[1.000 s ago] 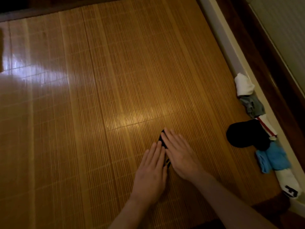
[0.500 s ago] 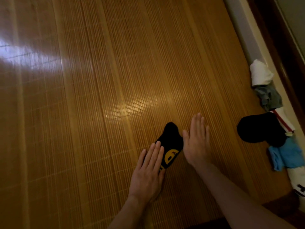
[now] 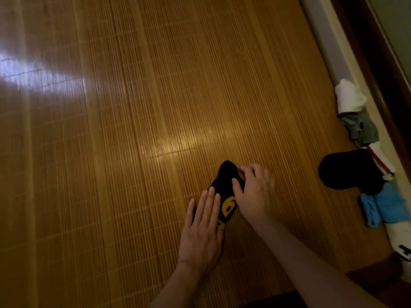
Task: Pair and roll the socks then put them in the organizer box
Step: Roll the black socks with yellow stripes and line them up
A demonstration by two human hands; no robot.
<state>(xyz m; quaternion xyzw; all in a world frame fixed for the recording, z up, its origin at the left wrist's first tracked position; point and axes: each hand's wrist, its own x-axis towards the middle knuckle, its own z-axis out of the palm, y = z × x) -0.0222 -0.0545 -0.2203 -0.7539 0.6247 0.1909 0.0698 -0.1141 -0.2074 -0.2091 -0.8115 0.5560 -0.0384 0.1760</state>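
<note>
A black sock with a yellow print lies flat on the bamboo mat, toe pointing away from me. My left hand presses flat on its near end, fingers straight and together. My right hand curls over the sock's right edge near the toe, thumb on top and fingertips at the edge. No organizer box is in view.
A row of other socks lies along the mat's right edge: a white roll, a grey bundle, a black sock, a white sock with red stripe, blue socks, a white sock. A pale ledge borders the mat.
My right hand lifted off the sock, swung right, then came back and curled onto its right edge. The left hand stayed flat on the near end. The view tilted lower.
</note>
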